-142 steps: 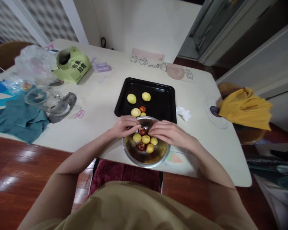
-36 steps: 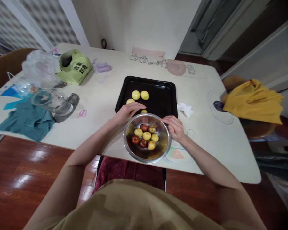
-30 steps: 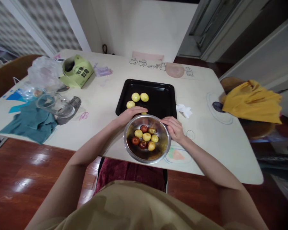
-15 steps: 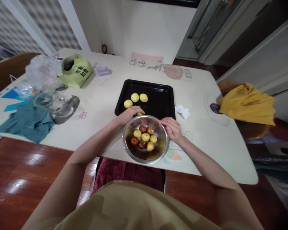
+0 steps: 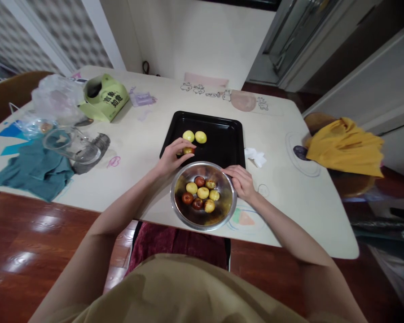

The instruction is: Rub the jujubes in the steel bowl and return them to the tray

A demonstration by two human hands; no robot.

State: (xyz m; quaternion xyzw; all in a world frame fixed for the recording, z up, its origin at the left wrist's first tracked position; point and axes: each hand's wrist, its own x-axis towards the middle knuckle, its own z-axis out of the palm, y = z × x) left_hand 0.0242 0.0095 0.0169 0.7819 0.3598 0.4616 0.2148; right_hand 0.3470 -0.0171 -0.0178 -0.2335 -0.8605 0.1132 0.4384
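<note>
My left hand [image 5: 175, 157] is over the near left of a black baking tray [image 5: 222, 139], fingers and thumb closed around a small round yellow-and-red fruit [image 5: 188, 151]. Two yellow-green fruits [image 5: 200, 137] lie farther back on the tray. In front of it stands a steel bowl [image 5: 178, 215], overlapping the tray's near edge in view. Several yellow and reddish-brown fruits [image 5: 203, 193] are inside the bowl. My right hand [image 5: 241, 181] grips the bowl's right rim, its fingers curled there.
A crumpled white tissue [image 5: 255, 157] lies right of the tray. On the left are a glass jug [image 5: 72, 143] on its side, a teal cloth [image 5: 37, 168], a green box [image 5: 107, 98] and a plastic bag [image 5: 55, 96]. A yellow cloth [image 5: 346, 146] hangs over a chair at right.
My left hand has moved up and left from beside the bowl rim, and a fruit now shows between its fingers and thumb. The right hand stays on the bowl.
</note>
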